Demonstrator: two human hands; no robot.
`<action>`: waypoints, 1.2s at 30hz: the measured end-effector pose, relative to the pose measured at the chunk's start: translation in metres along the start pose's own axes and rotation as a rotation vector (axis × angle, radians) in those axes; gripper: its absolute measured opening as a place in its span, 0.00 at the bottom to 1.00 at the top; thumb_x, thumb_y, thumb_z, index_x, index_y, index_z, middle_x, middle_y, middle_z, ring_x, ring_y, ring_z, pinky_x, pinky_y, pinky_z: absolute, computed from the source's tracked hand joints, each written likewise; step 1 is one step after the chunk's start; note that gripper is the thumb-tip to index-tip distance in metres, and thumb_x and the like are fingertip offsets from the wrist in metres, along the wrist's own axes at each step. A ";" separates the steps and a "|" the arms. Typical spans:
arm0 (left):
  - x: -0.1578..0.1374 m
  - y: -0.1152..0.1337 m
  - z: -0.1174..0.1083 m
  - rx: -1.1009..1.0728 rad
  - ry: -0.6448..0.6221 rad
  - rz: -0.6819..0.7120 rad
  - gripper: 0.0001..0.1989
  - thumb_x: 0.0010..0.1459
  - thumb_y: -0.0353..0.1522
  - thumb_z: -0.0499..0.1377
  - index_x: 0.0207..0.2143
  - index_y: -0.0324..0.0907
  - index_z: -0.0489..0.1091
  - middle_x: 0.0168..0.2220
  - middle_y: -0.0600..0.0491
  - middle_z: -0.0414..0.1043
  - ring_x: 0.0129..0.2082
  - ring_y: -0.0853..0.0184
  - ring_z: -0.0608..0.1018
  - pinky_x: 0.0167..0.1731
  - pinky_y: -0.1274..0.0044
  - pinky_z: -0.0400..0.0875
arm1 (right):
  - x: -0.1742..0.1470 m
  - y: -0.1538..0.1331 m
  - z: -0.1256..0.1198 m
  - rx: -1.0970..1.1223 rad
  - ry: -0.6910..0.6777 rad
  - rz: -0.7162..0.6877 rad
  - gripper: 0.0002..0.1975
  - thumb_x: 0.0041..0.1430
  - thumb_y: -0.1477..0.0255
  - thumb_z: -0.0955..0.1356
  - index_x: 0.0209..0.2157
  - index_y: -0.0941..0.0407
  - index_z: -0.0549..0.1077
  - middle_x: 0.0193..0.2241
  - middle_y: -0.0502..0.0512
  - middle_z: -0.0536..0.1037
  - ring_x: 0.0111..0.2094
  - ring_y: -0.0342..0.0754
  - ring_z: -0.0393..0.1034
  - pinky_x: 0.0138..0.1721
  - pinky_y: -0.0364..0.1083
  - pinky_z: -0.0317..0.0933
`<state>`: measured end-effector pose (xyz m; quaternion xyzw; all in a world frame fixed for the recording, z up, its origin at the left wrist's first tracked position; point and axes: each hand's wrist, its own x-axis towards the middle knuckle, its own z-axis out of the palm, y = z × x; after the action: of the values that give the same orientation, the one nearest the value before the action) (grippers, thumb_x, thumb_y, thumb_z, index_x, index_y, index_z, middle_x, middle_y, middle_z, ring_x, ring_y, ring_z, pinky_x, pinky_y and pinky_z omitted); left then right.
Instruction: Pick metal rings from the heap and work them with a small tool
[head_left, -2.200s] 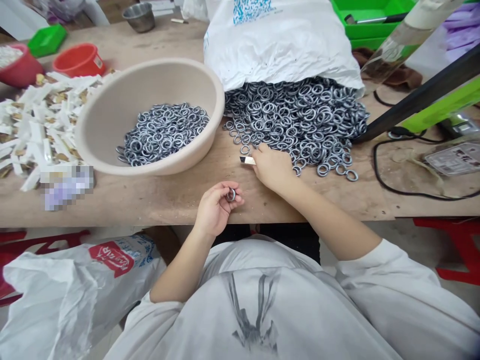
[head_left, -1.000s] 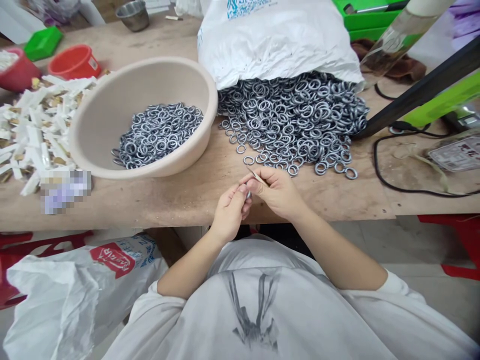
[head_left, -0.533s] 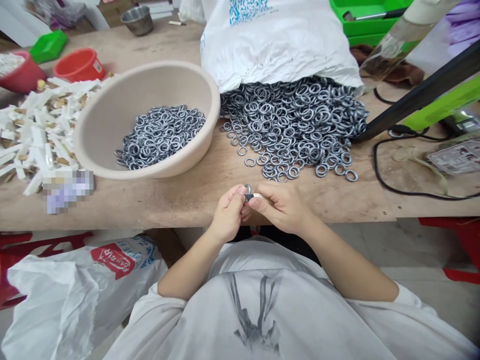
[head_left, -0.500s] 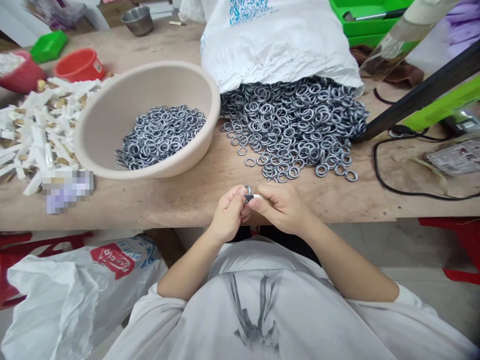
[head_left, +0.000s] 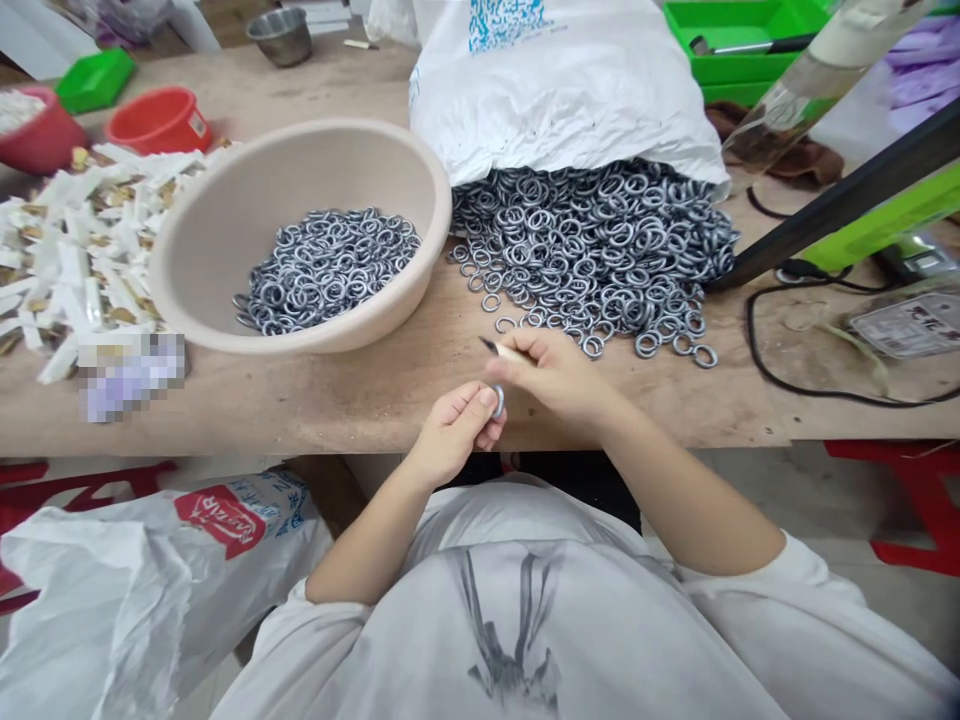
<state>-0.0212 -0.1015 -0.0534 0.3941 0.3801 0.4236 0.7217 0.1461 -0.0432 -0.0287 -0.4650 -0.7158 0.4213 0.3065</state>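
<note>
My left hand is closed just over the table's front edge, pinching one grey ring between thumb and fingers. Higher and to the right, my right hand grips a small knife with a pale handle; its dark pointed tip faces left, apart from the ring. Beyond my right hand lies a heap of grey rings, spilling from a white sack onto the wooden table. A beige basin at left holds a pile of similar rings.
White strips and scraps cover the table's left side, near a red bowl. A metal bowl stands at the back. On the right are a slanted black bar, a black cable and a green tray.
My right hand has lifted the knife up and away from the ring. My left hand has dropped slightly, still holding the ring, which now shows more clearly.
</note>
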 end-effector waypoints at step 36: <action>0.006 0.004 0.016 -0.068 0.036 -0.072 0.24 0.50 0.50 0.68 0.27 0.41 0.64 0.18 0.62 0.52 0.17 0.78 0.52 0.18 0.82 0.47 | -0.051 -0.005 -0.003 -0.002 0.064 -0.237 0.25 0.65 0.53 0.66 0.21 0.55 0.62 0.20 0.45 0.61 0.23 0.40 0.54 0.27 0.44 0.46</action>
<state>-0.0061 -0.0990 -0.0443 0.3477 0.3922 0.4172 0.7425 0.1664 -0.0907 -0.0252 -0.3907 -0.7560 0.3666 0.3761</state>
